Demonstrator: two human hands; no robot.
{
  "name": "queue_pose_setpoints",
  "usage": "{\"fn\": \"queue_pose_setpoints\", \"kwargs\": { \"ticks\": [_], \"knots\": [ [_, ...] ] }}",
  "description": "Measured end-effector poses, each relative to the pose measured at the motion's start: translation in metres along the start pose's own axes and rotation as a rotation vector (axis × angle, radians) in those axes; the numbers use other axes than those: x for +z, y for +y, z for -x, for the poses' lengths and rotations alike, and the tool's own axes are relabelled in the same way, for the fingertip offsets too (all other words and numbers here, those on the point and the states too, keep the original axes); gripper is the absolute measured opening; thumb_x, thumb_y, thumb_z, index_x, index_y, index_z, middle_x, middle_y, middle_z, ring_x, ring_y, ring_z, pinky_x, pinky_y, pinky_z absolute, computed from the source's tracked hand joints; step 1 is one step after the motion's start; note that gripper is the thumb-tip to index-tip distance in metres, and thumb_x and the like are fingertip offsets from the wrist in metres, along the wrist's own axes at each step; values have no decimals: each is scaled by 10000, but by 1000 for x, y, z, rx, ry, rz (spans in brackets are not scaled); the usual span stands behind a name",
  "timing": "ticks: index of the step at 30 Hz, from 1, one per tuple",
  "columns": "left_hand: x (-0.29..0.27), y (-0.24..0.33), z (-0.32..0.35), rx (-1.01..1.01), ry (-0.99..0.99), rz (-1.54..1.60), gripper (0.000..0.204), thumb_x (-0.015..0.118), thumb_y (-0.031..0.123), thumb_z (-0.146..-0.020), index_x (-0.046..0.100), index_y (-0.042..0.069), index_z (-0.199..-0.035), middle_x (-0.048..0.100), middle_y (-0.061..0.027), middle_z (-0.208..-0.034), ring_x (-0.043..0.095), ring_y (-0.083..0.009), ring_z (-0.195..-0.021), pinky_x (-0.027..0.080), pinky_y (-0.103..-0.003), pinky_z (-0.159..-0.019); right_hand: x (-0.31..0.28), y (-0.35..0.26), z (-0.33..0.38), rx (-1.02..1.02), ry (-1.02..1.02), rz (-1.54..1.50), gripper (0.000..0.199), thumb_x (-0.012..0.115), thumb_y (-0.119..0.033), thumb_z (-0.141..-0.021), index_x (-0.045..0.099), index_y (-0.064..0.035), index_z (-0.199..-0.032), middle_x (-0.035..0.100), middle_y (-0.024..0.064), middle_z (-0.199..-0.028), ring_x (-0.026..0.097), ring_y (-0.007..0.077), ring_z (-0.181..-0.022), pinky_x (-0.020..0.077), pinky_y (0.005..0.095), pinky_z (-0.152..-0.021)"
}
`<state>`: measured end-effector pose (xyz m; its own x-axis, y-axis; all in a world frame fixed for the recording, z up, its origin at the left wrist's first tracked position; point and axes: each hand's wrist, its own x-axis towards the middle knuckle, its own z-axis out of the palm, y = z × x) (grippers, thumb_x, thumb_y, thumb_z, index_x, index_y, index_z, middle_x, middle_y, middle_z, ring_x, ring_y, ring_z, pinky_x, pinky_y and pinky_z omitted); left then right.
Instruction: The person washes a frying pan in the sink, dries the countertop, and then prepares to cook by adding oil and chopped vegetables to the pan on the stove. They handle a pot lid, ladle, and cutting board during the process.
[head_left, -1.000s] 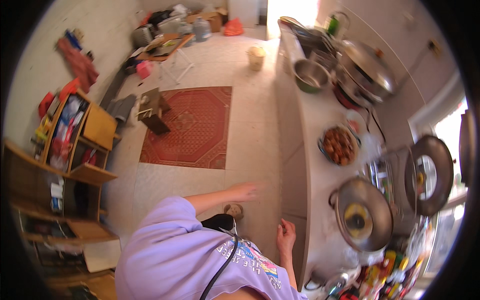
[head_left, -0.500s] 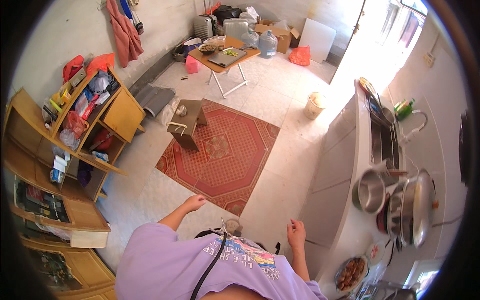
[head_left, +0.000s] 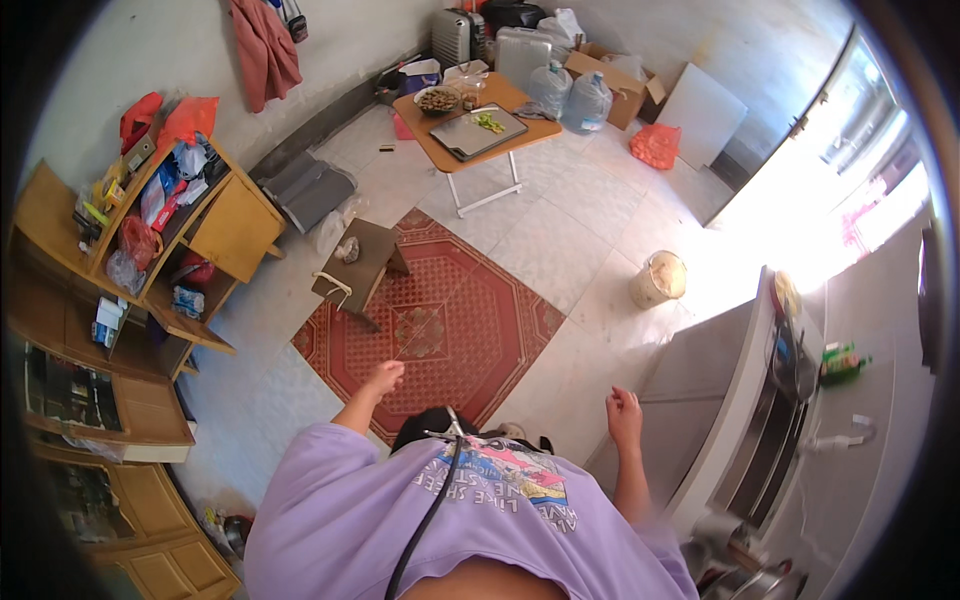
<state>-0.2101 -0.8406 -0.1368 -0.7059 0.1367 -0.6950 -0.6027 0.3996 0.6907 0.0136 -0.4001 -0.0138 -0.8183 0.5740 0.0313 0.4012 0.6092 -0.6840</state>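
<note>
My left hand hangs in front of me over the red patterned floor section, its fingers curled in and nothing visible in it. On the other side my right hand is held out above the pale floor tiles, near the kitchen cabinet front. Its fingers are bent in too, with nothing seen in them. Neither hand touches anything. Nearest to the left hand is a small brown wooden stool, on which lie a small clear-wrapped item and a pale strap.
Ahead stands a folding table bearing a bowl and a tray with cut green vegetables. A bucket stands right of the red floor. Wooden shelves line the left; a sink counter runs along the right.
I have moved forward: the stool, folding table and bucket appear closer, and the counter's pots have slid toward the lower right. My right hand's fingers are more curled than before.
</note>
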Motion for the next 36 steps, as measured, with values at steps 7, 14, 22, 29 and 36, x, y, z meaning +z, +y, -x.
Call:
{"fn": "queue_pose_setpoints", "kwargs": {
  "ticks": [7, 14, 22, 29, 36],
  "knots": [
    [-31, 54, -74, -238, 238, 253, 349, 504, 294, -839, 491, 100, -1129, 563, -29, -973, 544, -127, -743, 434, -287, -586, 66, -40, -278, -160, -126, -51, 244, 557, -164, -769, 581, -47, -982, 589, 110, -832, 591, 214, -728, 465, 322, -677],
    [-30, 195, -244, -194, 241, 329, 412, 454, 308, -873, 415, 82, -1215, 526, -34, -1059, 529, -145, -848, 435, -328, -694, 163, -56, -459, -38, -310, -84, 297, 576, -195, -749, 590, -49, -1008, 622, 93, -812, 602, 170, -719, 469, 278, -677],
    [9, 373, -409, -83, 147, 466, 445, 460, 299, -875, 369, 102, -1263, 455, -51, -1212, 478, -182, -1043, 387, -339, -827, 279, -60, -695, -140, -355, -34, 302, 582, -236, -752, 600, -64, -1000, 626, 104, -900, 588, 208, -848, 454, 306, -745],
    [47, 425, -524, -150, 349, 685, 404, 516, 293, -844, 440, 112, -1197, 477, -27, -1154, 461, -174, -1045, 364, -356, -825, 397, -77, -867, -135, -392, 48, 364, 568, -248, -742, 573, -17, -1024, 602, 156, -974, 570, 258, -927, 436, 340, -794],
    [67, 464, -566, -282, 475, 737, 490, 470, 370, -859, 359, 104, -1255, 307, -88, -1324, 280, -261, -1220, 243, -434, -981, 459, -88, -924, -153, -466, 161, 416, 570, -265, -722, 549, -1, -1042, 600, 177, -902, 572, 303, -859, 439, 383, -757]
  ]
}}
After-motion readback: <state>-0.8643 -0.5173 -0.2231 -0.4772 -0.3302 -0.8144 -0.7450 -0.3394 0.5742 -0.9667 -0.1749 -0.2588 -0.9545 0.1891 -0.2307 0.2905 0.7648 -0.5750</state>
